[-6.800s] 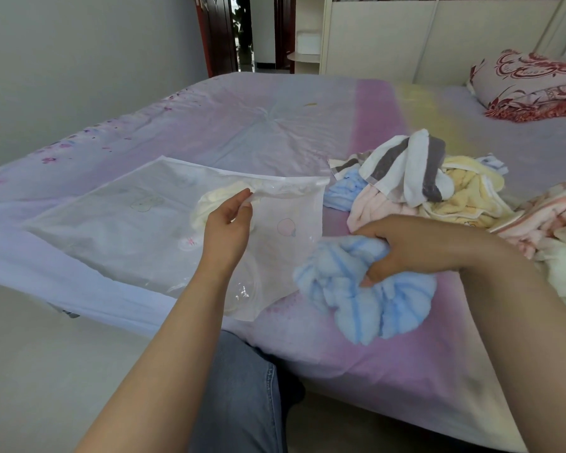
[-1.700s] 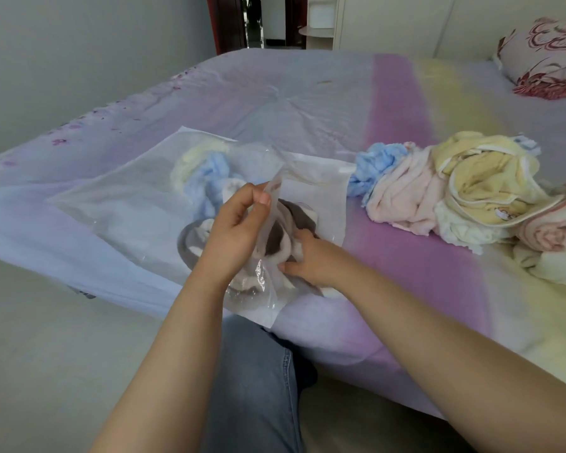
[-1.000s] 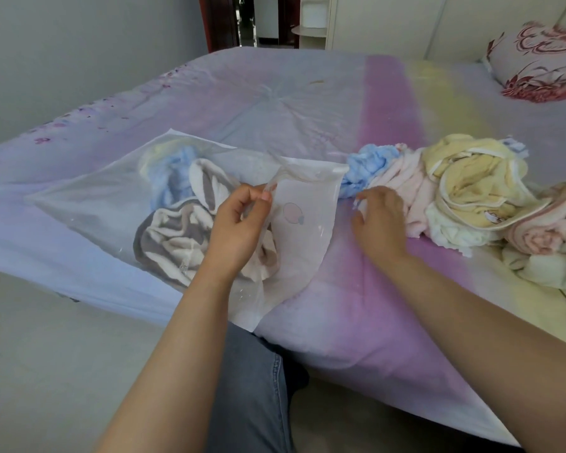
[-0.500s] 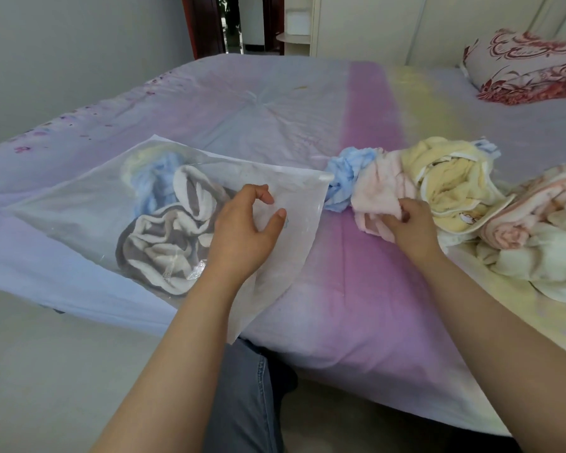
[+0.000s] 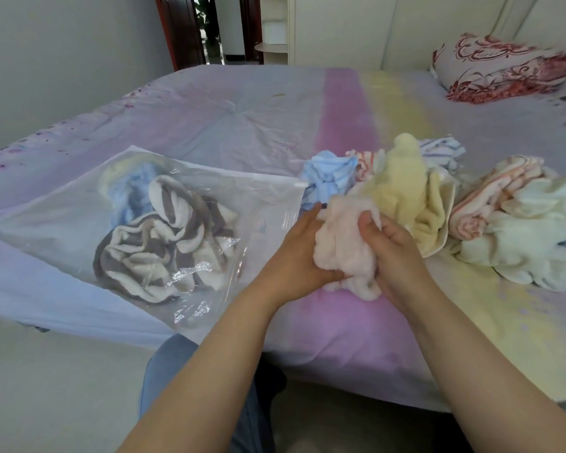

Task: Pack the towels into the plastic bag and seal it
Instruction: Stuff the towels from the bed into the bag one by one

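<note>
On the bed [image 5: 242, 119], seen from the head camera, the left hand [image 5: 294, 253] and the right hand [image 5: 396, 253] both clamp curled fingers around a bunched pale pink towel [image 5: 343, 243], held just right of the plastic bag [image 5: 62, 230]. Lying flat and unsealed, the plastic bag contains a grey-and-white striped towel [image 5: 157, 250] and a light blue towel [image 5: 133, 197]. Behind the hands, a yellow towel [image 5: 406, 191], a blue towel [image 5: 330, 174] and other loose towels lie in a pile, with a red-patterned pillow [image 5: 500, 67] well apart at the far right.

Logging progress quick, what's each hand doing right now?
Left hand: closed, gripping the pink towel.
Right hand: closed, gripping the same pink towel.
</note>
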The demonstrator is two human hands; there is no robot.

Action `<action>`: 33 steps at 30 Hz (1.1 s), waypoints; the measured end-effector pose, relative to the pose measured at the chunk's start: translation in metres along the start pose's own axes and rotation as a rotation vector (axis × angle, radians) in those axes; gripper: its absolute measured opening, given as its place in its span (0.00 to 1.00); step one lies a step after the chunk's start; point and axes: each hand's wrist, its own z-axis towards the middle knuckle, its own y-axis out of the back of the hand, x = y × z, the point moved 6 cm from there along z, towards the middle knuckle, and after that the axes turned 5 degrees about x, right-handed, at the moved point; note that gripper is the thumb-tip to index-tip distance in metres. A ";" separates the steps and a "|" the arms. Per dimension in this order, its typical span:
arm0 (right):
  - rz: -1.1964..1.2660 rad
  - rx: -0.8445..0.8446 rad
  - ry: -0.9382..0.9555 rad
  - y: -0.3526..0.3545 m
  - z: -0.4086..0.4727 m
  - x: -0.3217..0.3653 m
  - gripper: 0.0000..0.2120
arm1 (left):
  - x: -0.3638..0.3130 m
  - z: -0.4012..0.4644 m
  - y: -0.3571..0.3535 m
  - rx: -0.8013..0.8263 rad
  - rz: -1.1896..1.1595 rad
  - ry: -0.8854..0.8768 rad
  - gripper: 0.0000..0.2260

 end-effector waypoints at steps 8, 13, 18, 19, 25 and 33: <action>-0.598 0.097 -0.008 0.039 0.015 -0.040 0.27 | 0.025 -0.018 -0.017 -0.017 0.122 0.308 0.33; -1.226 0.128 -0.227 0.087 0.059 -0.071 0.28 | 0.035 -0.025 -0.015 0.039 0.027 0.380 0.36; -1.193 0.156 -0.389 0.115 0.085 -0.081 0.29 | 0.046 -0.039 -0.029 0.202 0.333 0.477 0.41; -1.187 0.150 -0.378 0.114 0.085 -0.077 0.28 | 0.048 -0.040 -0.034 0.228 0.358 0.476 0.43; -1.038 -0.307 0.111 0.097 0.038 -0.022 0.18 | 0.046 -0.026 -0.045 0.083 0.339 0.419 0.32; -0.634 0.660 -0.150 0.010 -0.016 -0.067 0.56 | 0.025 -0.025 -0.027 0.054 -0.260 0.157 0.15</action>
